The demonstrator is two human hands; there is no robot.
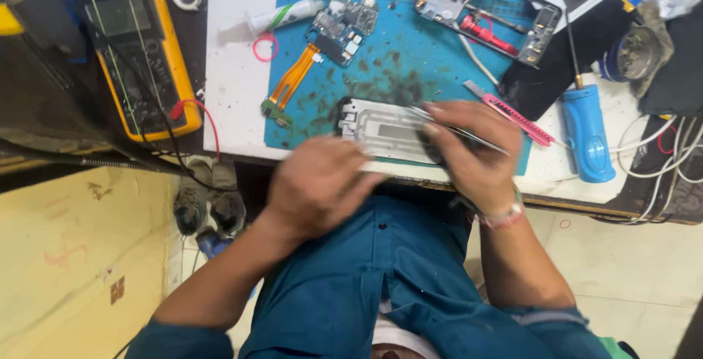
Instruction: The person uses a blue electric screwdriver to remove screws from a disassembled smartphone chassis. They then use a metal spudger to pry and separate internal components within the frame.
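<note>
Tweezers (458, 130), thin and silvery, sit pinched in the right hand (476, 157) over a flat grey metal phone frame (388, 130) at the blue mat's (410, 73) near edge; left hand (318, 183), fingers curled together, steadies the frame.

Bright, even overhead light with soft shadows; hands (395, 172) smeared by motion blur, frame edges bent by wide-angle distortion
</note>
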